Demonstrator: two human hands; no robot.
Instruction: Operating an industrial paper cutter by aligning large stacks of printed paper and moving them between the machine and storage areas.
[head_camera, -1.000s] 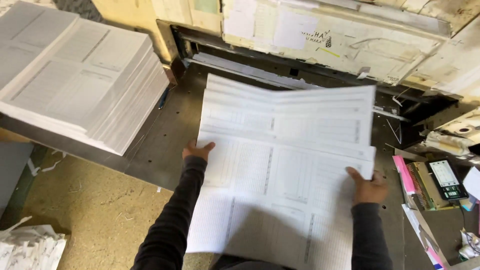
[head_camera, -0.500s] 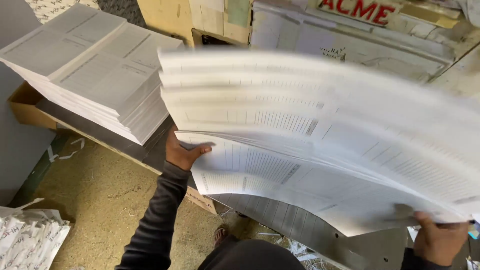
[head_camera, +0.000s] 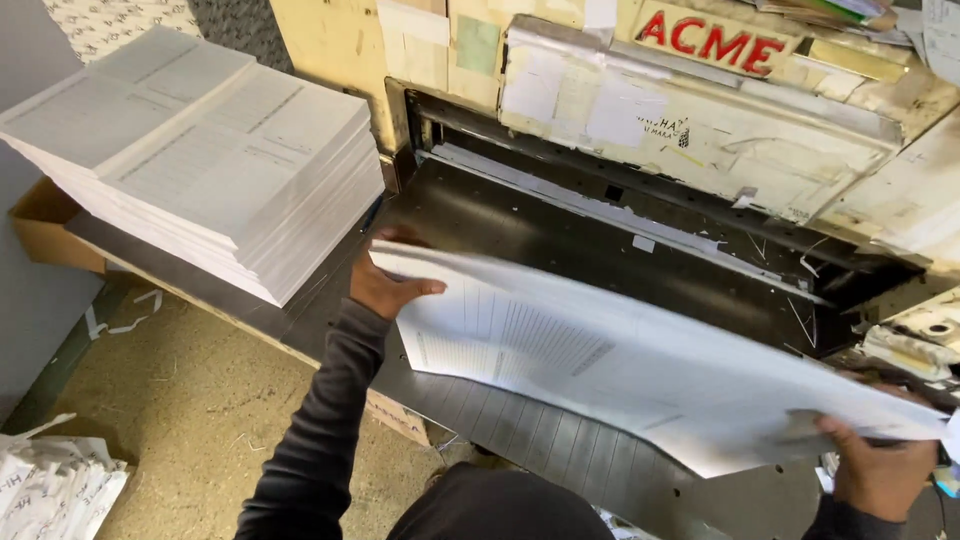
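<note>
Mid-carry — left hand (head_camera: 385, 285) and right hand (head_camera: 880, 470), fingers clamped on opposite ends of a printed sheet stack (head_camera: 640, 365), hold it bowed above the cutter's dark desk (head_camera: 520, 215). Judged next: lowering it flat and square.

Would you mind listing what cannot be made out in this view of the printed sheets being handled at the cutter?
- Print on the held sheets: motion blur, head view.
- Right hand: its fingers are under the sheets, so its grip is hidden.
- Left hand: fingertips hidden behind the sheets' edge.
- Cutter table: front part covered by the sheets.
- Tall paper stack: left corner cut off by the frame edge.
</note>
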